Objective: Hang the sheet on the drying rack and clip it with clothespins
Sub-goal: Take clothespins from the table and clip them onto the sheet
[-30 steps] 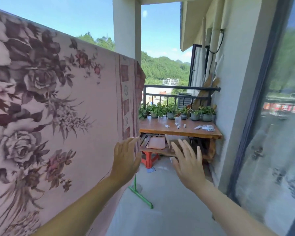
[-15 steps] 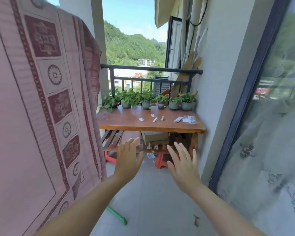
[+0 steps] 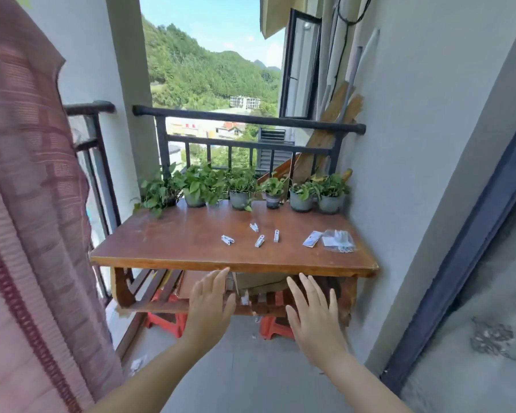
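The pink patterned sheet [image 3: 27, 204] hangs down the left edge of the view; the rack under it is hidden. Several white clothespins [image 3: 259, 240] lie loose on the brown wooden table [image 3: 167, 242] ahead, with one more clothespin [image 3: 227, 239] to their left. My left hand [image 3: 210, 302] and my right hand [image 3: 312, 311] are both held out flat, fingers apart, empty, just below the table's front edge. Neither hand touches the sheet or a clothespin.
A clear plastic bag of clips [image 3: 338, 241] and a card [image 3: 312, 239] lie on the table's right. Potted plants [image 3: 239, 189] line its back before a black railing [image 3: 248, 119]. Red stools [image 3: 164, 318] stand under it. A grey wall and glass door close the right.
The view has moved forward past the sheet toward the table, which now looks much nearer. Both hands stay open and raised in front, now level with the table's front edge.
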Demonstrator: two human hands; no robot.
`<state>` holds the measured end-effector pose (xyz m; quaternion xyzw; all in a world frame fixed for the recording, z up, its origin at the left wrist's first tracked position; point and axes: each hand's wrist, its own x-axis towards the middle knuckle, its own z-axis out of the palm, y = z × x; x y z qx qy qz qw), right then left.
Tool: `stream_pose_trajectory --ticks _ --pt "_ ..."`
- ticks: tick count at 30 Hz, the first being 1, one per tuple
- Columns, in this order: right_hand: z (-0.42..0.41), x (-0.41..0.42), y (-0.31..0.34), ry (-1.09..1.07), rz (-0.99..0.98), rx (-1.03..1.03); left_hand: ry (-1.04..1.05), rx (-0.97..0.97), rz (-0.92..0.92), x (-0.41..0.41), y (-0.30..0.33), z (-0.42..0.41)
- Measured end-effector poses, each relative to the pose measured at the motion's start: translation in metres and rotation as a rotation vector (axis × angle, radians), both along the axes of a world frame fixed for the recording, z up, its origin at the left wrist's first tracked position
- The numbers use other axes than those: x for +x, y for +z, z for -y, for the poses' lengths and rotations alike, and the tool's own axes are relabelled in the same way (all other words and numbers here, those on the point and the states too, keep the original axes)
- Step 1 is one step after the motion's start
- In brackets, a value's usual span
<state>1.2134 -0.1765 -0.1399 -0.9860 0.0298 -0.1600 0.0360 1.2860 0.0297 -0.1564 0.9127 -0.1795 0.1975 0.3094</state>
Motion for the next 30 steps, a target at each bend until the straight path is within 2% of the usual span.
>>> stream_pose_trajectory --ticks 4,10,19,25,30 --pt "0.025 0.082 -0.004 -0.067 -0.028 0.050 -0.014 0.015 -0.065 0.085 0.006 0.026" --pt "0.068 0.185 -0.030 -0.118 -0.097 0.090 -0.062 0.081 -0.159 0.193 -0.028 0.070" --pt "0.137 0.359 -0.092 0.063 -0.303 0.043 0.034 0.067 -0.377 0.336 -0.081 0.132" --pt "0.167 0.458 -0.121 0.158 -0.392 0.023 0.097 0.032 -0.543 0.403 -0.110 0.161" --pt "0.178 0.526 -0.144 0.112 -0.542 0.017 0.043 0.077 -0.638 0.460 -0.139 0.180"
